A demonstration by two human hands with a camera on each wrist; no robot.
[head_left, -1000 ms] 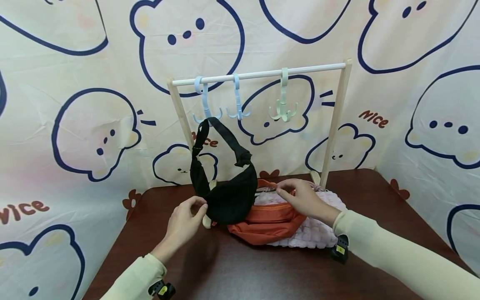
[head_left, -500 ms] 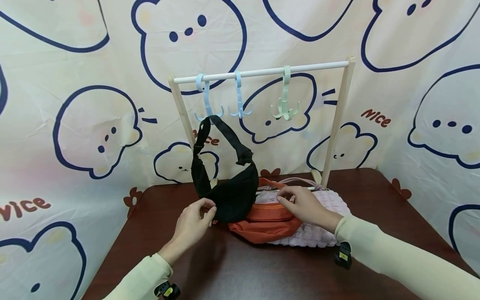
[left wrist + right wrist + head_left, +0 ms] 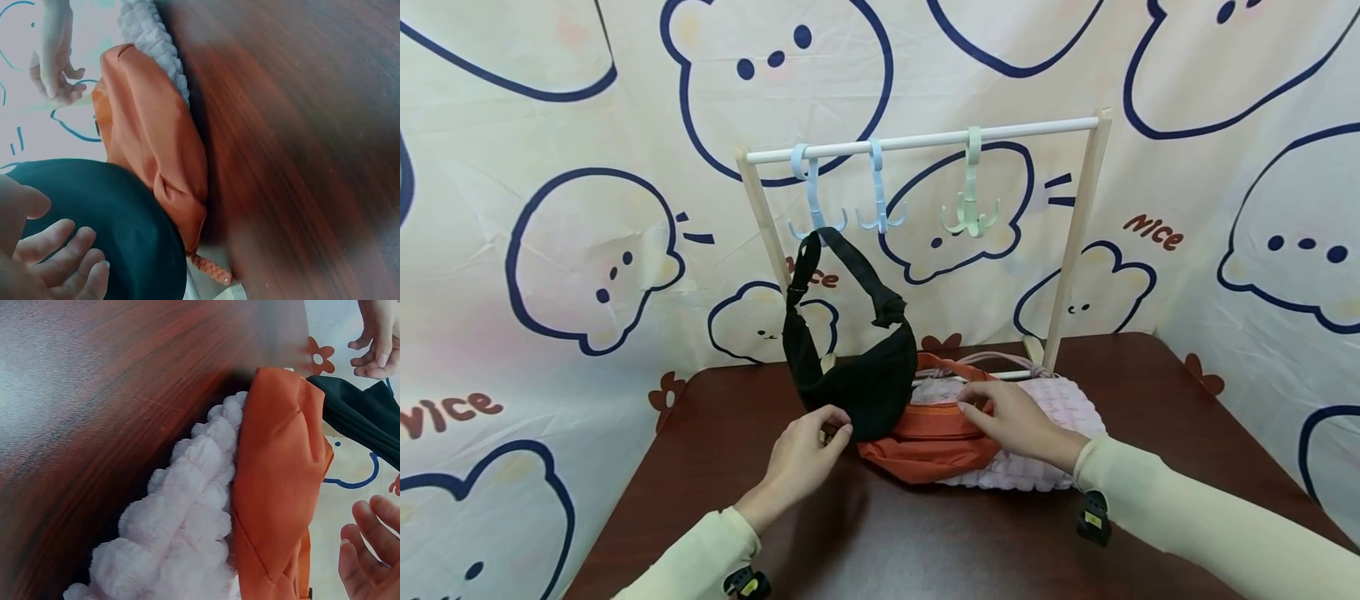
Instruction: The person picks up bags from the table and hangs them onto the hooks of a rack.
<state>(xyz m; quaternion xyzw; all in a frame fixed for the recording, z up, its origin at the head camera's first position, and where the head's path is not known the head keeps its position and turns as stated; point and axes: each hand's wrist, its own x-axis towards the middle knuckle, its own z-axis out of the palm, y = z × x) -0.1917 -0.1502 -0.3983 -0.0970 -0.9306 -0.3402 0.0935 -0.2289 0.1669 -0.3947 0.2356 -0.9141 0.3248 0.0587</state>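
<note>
A black crossbody bag (image 3: 876, 379) hangs by its strap from the left light-blue hook (image 3: 813, 196). My left hand (image 3: 805, 454) is at its lower left edge, fingers loosely bent and gripping nothing; the left wrist view shows the fingers (image 3: 59, 256) overlapping the dark cloth. To the right, an orange waist bag (image 3: 932, 458) leans on a pale pink puffy bag (image 3: 1071, 408), both on the table. My right hand (image 3: 1018, 421) hovers by the orange bag's top edge. In the right wrist view its fingers (image 3: 375, 531) are relaxed and hold nothing.
A wooden rack with a white bar (image 3: 1037, 129) stands at the back of the brown table (image 3: 925, 542). A second light-blue hook (image 3: 878, 196) and a pale green hook (image 3: 971, 200) hang on it. Behind is a bear-print curtain (image 3: 580, 258).
My left hand has moved right along the black bag's lower edge. My right hand has sunk slightly beside the orange bag. The bags have hardly moved.
</note>
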